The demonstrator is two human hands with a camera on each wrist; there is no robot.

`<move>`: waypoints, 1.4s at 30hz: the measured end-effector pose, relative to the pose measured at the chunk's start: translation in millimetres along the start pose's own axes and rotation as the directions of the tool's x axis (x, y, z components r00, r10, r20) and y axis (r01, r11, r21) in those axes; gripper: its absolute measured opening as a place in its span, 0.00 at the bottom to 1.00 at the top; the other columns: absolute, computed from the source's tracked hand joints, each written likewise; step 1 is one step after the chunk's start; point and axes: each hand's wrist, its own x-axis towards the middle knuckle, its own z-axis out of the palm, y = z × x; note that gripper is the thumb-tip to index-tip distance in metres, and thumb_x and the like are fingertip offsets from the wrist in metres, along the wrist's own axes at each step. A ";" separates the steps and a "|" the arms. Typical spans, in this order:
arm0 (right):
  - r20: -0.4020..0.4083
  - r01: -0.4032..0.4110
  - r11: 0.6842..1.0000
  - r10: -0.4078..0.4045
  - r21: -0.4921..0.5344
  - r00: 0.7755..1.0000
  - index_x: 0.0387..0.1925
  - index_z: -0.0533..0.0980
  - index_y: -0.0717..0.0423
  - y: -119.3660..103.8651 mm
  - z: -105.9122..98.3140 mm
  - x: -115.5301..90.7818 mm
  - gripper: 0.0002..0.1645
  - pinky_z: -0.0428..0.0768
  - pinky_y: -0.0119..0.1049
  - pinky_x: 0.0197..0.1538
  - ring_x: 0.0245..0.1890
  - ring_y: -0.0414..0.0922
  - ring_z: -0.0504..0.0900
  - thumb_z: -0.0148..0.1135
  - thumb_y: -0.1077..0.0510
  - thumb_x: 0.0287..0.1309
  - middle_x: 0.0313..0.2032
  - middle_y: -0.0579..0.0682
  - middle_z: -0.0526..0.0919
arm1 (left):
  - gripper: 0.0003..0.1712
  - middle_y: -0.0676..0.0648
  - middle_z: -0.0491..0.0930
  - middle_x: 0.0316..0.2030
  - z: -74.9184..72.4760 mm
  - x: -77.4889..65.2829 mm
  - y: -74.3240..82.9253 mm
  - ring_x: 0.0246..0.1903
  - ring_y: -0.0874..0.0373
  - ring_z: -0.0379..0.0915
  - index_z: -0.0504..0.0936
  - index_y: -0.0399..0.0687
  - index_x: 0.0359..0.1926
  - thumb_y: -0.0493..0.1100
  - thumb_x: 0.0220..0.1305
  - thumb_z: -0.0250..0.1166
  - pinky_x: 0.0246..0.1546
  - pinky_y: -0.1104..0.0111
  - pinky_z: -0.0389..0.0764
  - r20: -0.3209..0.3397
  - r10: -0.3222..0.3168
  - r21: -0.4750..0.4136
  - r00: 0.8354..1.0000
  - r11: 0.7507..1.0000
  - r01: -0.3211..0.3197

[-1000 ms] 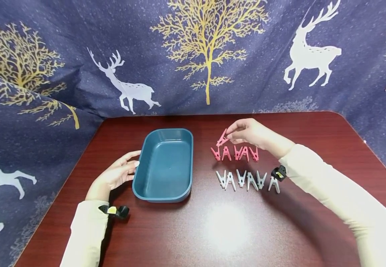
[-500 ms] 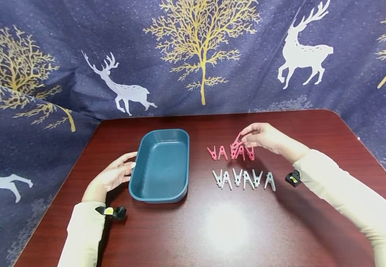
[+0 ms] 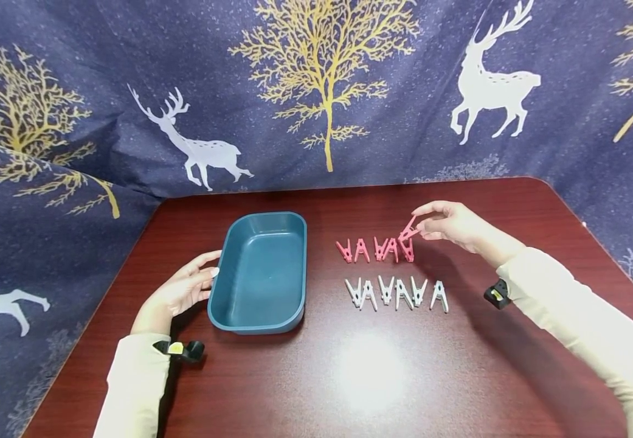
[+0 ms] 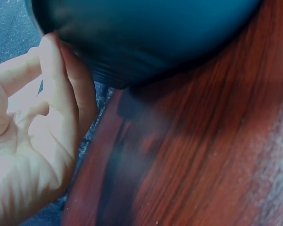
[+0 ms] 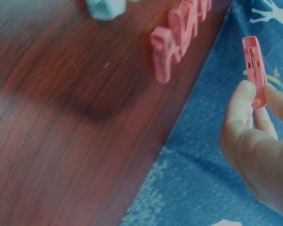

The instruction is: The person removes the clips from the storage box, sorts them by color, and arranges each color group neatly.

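Observation:
My right hand [image 3: 450, 226] pinches a pink clothespin [image 3: 409, 229] between thumb and fingers, above the right end of the pink row. The right wrist view shows the held clothespin [image 5: 254, 70] upright, its metal spring visible. Below it on the table, several pink clothespins [image 3: 360, 250] stand in a row. Nearer to me runs a second row of several pale grey clothespins [image 3: 368, 294]. My left hand [image 3: 182, 289] touches the left side of a deep blue-green rectangular tub [image 3: 264, 330], which holds nothing. In the left wrist view, fingertips [image 4: 49, 44] lie against the tub's outer wall [image 4: 155, 42].
Everything stands on a dark red wooden table [image 3: 272, 389] with a bright glare spot at the front middle. A dark blue cloth [image 3: 272, 152] printed with deer and trees hangs right behind the far edge.
My right hand has carried the pink clothespin rightward along the pink row, from its left part to above its right end. The left hand keeps its place at the tub. The view shifts slightly.

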 end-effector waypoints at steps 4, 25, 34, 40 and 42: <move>0.000 -0.007 1.000 0.007 -0.001 1.000 0.57 0.63 0.73 6.4 -10.4 -2.0 0.23 0.81 0.28 0.44 0.37 0.32 0.83 0.52 0.72 0.61 0.32 0.37 0.83 | 0.24 0.54 0.80 0.50 -3.2 0.3 -2.5 0.46 0.61 0.79 0.62 0.60 0.65 0.35 0.74 0.43 0.44 0.67 0.80 0.023 0.014 0.000 1.000 1.000 -0.014; 0.144 -0.180 0.976 0.197 -0.121 0.970 0.61 0.59 0.79 47.4 -44.2 8.0 0.31 0.80 0.32 0.47 0.36 0.36 0.81 0.56 0.68 0.61 0.33 0.43 0.83 | 0.23 0.53 0.81 0.45 0.4 -0.4 -0.2 0.43 0.62 0.80 0.62 0.54 0.65 0.33 0.74 0.42 0.42 0.68 0.81 -0.029 0.010 0.068 1.000 0.998 -0.008; 0.153 -0.192 0.973 0.210 -0.126 0.966 0.61 0.60 0.80 58.9 -45.7 17.7 0.30 0.80 0.30 0.44 0.34 0.34 0.80 0.56 0.68 0.61 0.32 0.42 0.84 | 0.19 0.53 0.82 0.42 0.2 -3.3 -1.4 0.38 0.62 0.81 0.67 0.52 0.58 0.31 0.73 0.42 0.39 0.69 0.82 -0.038 0.022 0.048 0.999 0.999 -0.020; 0.162 -0.186 0.970 0.212 -0.159 0.964 0.59 0.61 0.82 56.8 -43.6 19.9 0.29 0.80 0.31 0.44 0.34 0.35 0.79 0.56 0.68 0.60 0.31 0.41 0.82 | 0.16 0.56 0.82 0.35 5.4 -5.0 -0.1 0.31 0.66 0.80 0.74 0.53 0.44 0.30 0.72 0.43 0.32 0.74 0.81 -0.106 0.004 -0.050 0.994 0.999 -0.010; 0.163 -0.183 0.968 0.211 -0.172 0.964 0.58 0.61 0.82 57.0 -44.1 21.0 0.29 0.80 0.31 0.44 0.34 0.35 0.79 0.56 0.68 0.60 0.31 0.41 0.82 | 0.15 0.56 0.81 0.34 6.0 -4.7 0.1 0.31 0.66 0.79 0.73 0.52 0.43 0.30 0.72 0.43 0.31 0.74 0.81 -0.117 -0.005 -0.057 0.993 0.998 -0.001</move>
